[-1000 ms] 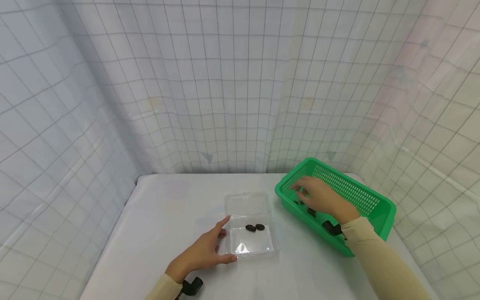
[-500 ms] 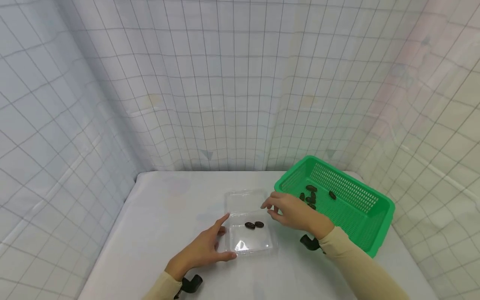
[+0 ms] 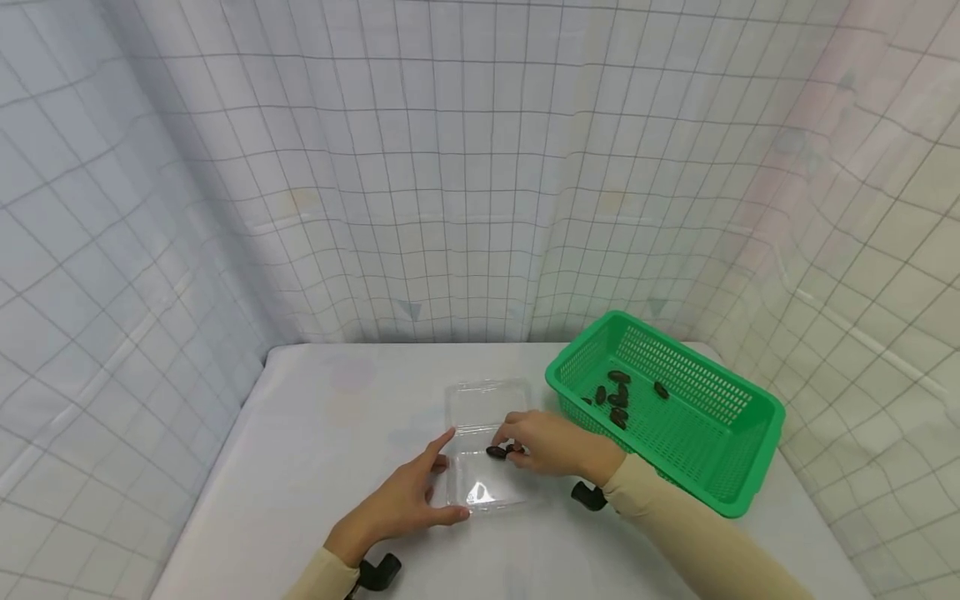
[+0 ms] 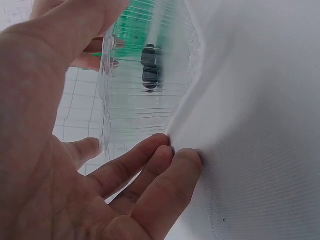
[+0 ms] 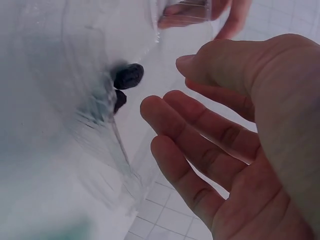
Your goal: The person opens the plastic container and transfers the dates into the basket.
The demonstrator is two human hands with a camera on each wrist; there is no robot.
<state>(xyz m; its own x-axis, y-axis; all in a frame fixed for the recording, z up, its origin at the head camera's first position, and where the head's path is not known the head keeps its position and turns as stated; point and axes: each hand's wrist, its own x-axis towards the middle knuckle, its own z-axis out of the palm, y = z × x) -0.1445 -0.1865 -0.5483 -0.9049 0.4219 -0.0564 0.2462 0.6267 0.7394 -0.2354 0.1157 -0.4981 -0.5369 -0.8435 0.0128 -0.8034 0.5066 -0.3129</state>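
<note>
A clear plastic clamshell box (image 3: 487, 492) lies with its lid (image 3: 487, 404) folded back on the white table. My left hand (image 3: 401, 504) steadies its left side, thumb at the near corner and index finger by the hinge. Inside, dark oval date-like pieces (image 3: 496, 452) lie close together; two show in the right wrist view, including one wrinkled piece (image 5: 128, 76). Over the box is my right hand (image 3: 558, 446), fingertips beside these pieces in the head view. The right wrist view shows its fingers (image 5: 165, 115) loosely bent, with nothing visible between them.
At the right stands a green perforated basket (image 3: 712, 450), set at an angle. Several more dark oval pieces (image 3: 618, 400) lie at its left end. White grid-patterned curtains (image 3: 480, 167) enclose the back and both sides of the table.
My right hand has moved left from inside the basket, over its rim, to the pieces in the box. The left hand stays at the box.
</note>
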